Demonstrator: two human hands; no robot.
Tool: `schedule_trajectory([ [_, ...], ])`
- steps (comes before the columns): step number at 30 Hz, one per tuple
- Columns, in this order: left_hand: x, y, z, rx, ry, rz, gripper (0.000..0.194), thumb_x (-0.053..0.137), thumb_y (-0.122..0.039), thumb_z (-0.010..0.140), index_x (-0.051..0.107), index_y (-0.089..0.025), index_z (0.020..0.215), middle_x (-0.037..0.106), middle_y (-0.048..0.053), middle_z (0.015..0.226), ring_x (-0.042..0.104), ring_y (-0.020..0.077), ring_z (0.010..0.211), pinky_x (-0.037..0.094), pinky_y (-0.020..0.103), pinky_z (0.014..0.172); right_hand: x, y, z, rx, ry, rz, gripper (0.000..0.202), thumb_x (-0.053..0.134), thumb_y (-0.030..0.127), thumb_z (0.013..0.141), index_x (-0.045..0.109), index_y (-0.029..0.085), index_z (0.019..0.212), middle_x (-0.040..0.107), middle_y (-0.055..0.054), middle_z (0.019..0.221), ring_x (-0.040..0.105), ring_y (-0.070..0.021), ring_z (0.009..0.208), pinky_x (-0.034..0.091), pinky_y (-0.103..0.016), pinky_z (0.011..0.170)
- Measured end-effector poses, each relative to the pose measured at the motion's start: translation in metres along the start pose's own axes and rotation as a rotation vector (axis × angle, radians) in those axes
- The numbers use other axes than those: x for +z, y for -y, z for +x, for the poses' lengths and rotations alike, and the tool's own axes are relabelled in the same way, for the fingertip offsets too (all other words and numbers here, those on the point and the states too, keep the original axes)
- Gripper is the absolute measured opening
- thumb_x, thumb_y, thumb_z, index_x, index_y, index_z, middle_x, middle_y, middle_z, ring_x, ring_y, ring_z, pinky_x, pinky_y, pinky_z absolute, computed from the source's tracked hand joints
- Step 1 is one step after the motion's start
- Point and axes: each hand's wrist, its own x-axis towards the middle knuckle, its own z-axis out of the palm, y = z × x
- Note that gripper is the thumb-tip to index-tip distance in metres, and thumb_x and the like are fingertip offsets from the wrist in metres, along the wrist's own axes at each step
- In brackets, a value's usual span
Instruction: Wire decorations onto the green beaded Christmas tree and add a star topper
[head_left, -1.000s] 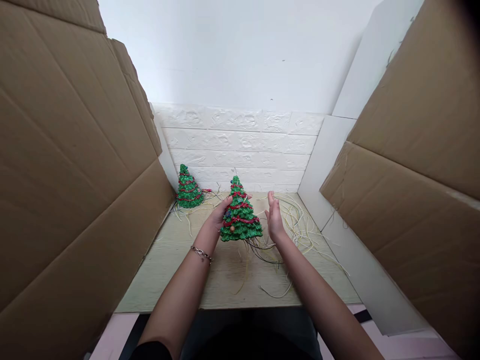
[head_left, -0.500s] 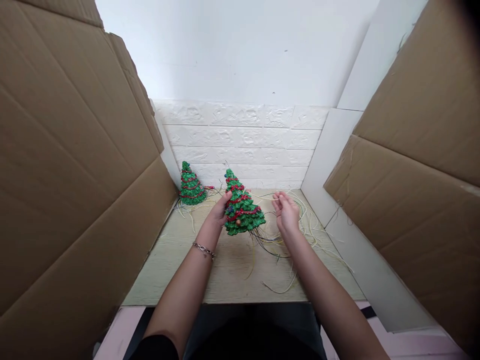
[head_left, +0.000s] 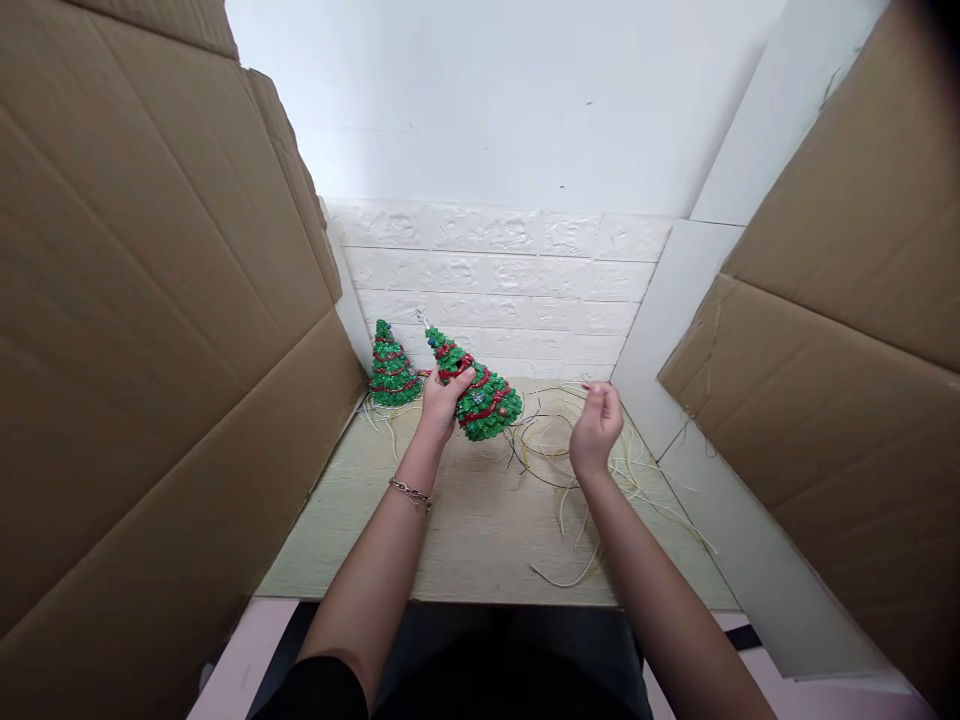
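The left hand's fingers [head_left: 463, 382] grip a green Christmas tree figurine [head_left: 491, 402] about its middle, the thumb across its front and the other fingers mostly hidden behind. The figurine is held above the counter [head_left: 480, 545], tilted so that its pale, star-like topper [head_left: 422, 318] leans far left and its base faces right. It wears red garland and small coloured ornaments. The right hand [head_left: 596, 430], well apart to the right, has its fingers pinched together on a thin wire [head_left: 564, 386]. From the figurine's base, dark and yellow wires [head_left: 519, 450] trail right, toward a loose tangle of pale wires [head_left: 637, 478] around and beyond the right wrist. One curled pale wire [head_left: 566, 583] lies nearer, by the counter's near edge. A chain bracelet [head_left: 410, 493] circles the left wrist. At the far left a second tree figurine [head_left: 394, 372] stands upright, with wires [head_left: 390, 425] spread below it. White brick-pattern wall panelling [head_left: 495, 280] closes the far side, and brown cardboard sheets [head_left: 150, 300] rise left and right
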Motion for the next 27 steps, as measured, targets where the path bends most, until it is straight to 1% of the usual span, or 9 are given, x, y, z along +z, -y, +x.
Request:
schedule_trajectory([
  [2,0.000,0.000,0.000,-0.002,0.014,0.032,0.043,0.081,-0.035,0.047,0.058,-0.016,0.078,0.062,-0.001,0.072,0.058,0.0125,0.064,0.047,0.026,0.066,0.001,0.003,-0.008,-0.154,0.097,-0.110,0.027,0.047,0.041,0.084,0.061,0.019,0.079,0.058,-0.002,0.076,0.051,-0.0157,0.075,0.039,-0.029,0.072],
  [4,0.000,0.000,-0.001,0.001,0.033,0.074,0.043,0.081,-0.034,0.047,0.058,-0.016,0.079,0.062,-0.001,0.073,0.057,0.0126,0.065,0.046,0.027,0.068,0.004,0.003,-0.016,-0.232,0.238,-0.179,0.025,0.050,0.040,0.084,0.066,0.022,0.081,0.060,-0.003,0.077,0.052,-0.0164,0.074,0.040,-0.029,0.071],
  [7,0.001,0.001,-0.003,0.023,0.046,0.162,0.044,0.081,-0.033,0.047,0.059,-0.015,0.080,0.062,0.000,0.074,0.056,0.0126,0.065,0.046,0.027,0.068,0.006,0.000,-0.023,-0.271,0.376,-0.235,0.021,0.054,0.040,0.083,0.070,0.026,0.083,0.059,-0.003,0.073,0.051,-0.0158,0.067,0.040,-0.028,0.065],
  [11,0.001,0.003,-0.004,0.040,0.060,0.236,0.045,0.081,-0.033,0.048,0.059,-0.014,0.083,0.061,0.000,0.073,0.055,0.0124,0.064,0.044,0.025,0.065,0.008,-0.002,-0.025,-0.280,0.433,-0.262,0.021,0.055,0.040,0.082,0.071,0.026,0.084,0.058,-0.003,0.070,0.051,-0.0157,0.066,0.039,-0.028,0.063],
  [14,0.000,0.004,-0.004,0.062,0.070,0.280,0.044,0.080,-0.034,0.050,0.059,-0.015,0.084,0.060,0.000,0.072,0.054,0.0121,0.064,0.044,0.025,0.064,0.008,-0.002,-0.023,-0.264,0.448,-0.270,0.023,0.052,0.040,0.084,0.070,0.026,0.082,0.060,-0.003,0.073,0.052,-0.0164,0.070,0.039,-0.028,0.065],
  [19,0.001,0.003,-0.005,0.079,0.104,0.336,0.044,0.080,-0.035,0.050,0.059,-0.015,0.084,0.061,0.000,0.073,0.053,0.0118,0.063,0.044,0.023,0.063,0.009,-0.005,-0.024,-0.297,0.461,-0.330,0.026,0.048,0.040,0.086,0.067,0.024,0.080,0.061,-0.002,0.074,0.051,-0.0155,0.068,0.039,-0.027,0.065],
  [21,0.002,0.002,-0.006,0.086,0.115,0.353,0.044,0.079,-0.035,0.051,0.058,-0.015,0.085,0.060,0.000,0.073,0.053,0.0113,0.063,0.044,0.023,0.063,0.008,-0.005,-0.022,-0.296,0.444,-0.335,0.026,0.047,0.038,0.087,0.066,0.022,0.081,0.062,-0.002,0.075,0.051,-0.0151,0.066,0.039,-0.027,0.064],
  [24,0.002,0.001,-0.005,0.098,0.104,0.362,0.045,0.079,-0.036,0.051,0.058,-0.015,0.085,0.060,0.000,0.075,0.053,0.0118,0.065,0.044,0.024,0.065,0.003,-0.007,-0.011,-0.261,0.346,-0.347,0.028,0.041,0.034,0.088,0.065,0.019,0.089,0.063,-0.004,0.079,0.053,-0.0152,0.068,0.040,-0.027,0.066],
  [27,0.001,0.001,-0.003,0.101,0.064,0.367,0.045,0.079,-0.036,0.049,0.058,-0.014,0.082,0.060,0.001,0.076,0.054,0.0130,0.067,0.045,0.025,0.066,-0.008,-0.012,0.010,-0.194,0.200,-0.367,0.032,0.036,0.027,0.086,0.062,0.015,0.100,0.064,-0.007,0.091,0.055,-0.0164,0.078,0.041,-0.029,0.073],
])
